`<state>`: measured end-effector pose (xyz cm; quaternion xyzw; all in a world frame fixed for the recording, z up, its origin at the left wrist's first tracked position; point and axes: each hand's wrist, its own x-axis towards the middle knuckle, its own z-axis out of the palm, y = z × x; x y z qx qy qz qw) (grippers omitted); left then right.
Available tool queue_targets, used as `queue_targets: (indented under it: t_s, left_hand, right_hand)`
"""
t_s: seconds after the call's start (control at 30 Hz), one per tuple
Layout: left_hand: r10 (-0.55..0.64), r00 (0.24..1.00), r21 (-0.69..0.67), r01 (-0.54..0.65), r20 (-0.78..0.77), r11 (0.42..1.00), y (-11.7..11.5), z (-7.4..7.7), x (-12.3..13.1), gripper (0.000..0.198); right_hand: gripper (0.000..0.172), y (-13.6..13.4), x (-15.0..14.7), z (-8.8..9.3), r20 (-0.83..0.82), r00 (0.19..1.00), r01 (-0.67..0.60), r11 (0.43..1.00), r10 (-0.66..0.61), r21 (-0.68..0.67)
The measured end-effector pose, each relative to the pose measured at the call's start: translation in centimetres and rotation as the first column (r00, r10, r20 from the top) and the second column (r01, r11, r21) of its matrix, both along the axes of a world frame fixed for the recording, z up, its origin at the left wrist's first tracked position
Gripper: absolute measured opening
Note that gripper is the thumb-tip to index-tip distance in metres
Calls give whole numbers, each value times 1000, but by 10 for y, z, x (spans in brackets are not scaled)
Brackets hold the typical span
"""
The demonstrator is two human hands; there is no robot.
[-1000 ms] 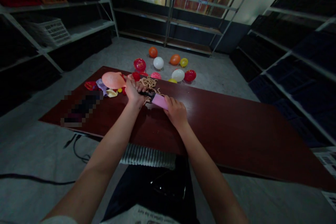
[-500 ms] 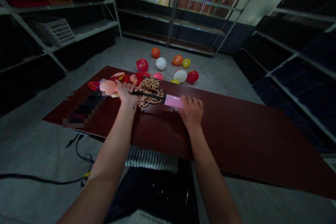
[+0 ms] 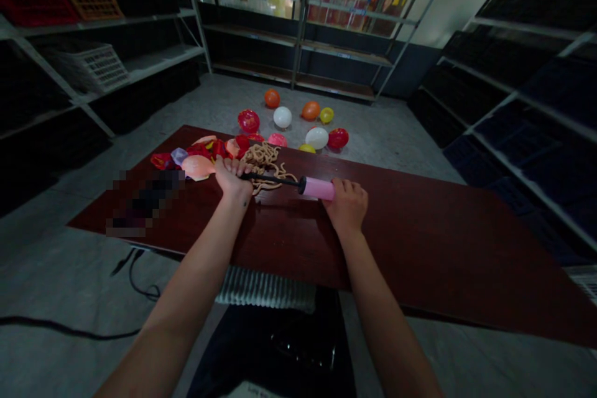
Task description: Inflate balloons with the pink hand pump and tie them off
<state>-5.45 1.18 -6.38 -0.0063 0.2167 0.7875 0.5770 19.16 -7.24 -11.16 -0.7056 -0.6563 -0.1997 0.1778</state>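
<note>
Between my two hands a balloon pump stretches over the table, its pink barrel [image 3: 319, 188] to the right and its black rod [image 3: 275, 180] pulled out to the left. My right hand [image 3: 347, 204] is wrapped round the barrel's right end. My left hand [image 3: 233, 178] is closed at the rod's left end and on the neck of a peach balloon [image 3: 198, 167], which is partly inflated and points left. Beside and behind this hand lie tan long balloons [image 3: 263, 157] in a tangled heap and a pile of limp red balloons [image 3: 217, 150].
The dark red-brown table [image 3: 429, 236] spans the view. Several inflated balloons, among them a white balloon [image 3: 282, 117], lie on the floor beyond it. Metal shelves [image 3: 298, 43] stand on three sides. A black cable [image 3: 69, 328] runs over the floor at left.
Both hands have shifted slightly right along with the pump and the peach balloon. The rod's exposed length looks about the same. The camera view has tilted a little.
</note>
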Motion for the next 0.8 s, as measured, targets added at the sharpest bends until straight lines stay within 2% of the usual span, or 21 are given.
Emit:
queue_targets:
  t_s: [0.13, 0.33, 0.5, 0.63, 0.8]
  left_hand:
    - [-23, 999, 32, 24, -29, 999, 0, -5, 8, 52]
    - [-120, 989, 28, 123, -88, 992, -2, -13, 24, 58]
    - [-192, 975, 30, 197, -110, 980, -7, -12, 36, 57]
    - [-233, 966, 19, 236, -114, 971, -8, -7, 34, 58]
    - [-186, 976, 37, 192, -112, 981, -2, -5, 24, 58]
  right_hand:
    - [32, -5, -13, 5, 49, 998, -39, 999, 38, 2]
    - [31, -7, -35, 10, 97, 987, -124, 991, 128, -45]
    - [30, -7, -43, 7, 87, 980, -171, 981, 179, -93]
    - [28, -7, -45, 4, 60, 979, -188, 976, 196, -113]
    - [29, -2, -47, 6, 41, 976, -208, 974, 212, -88]
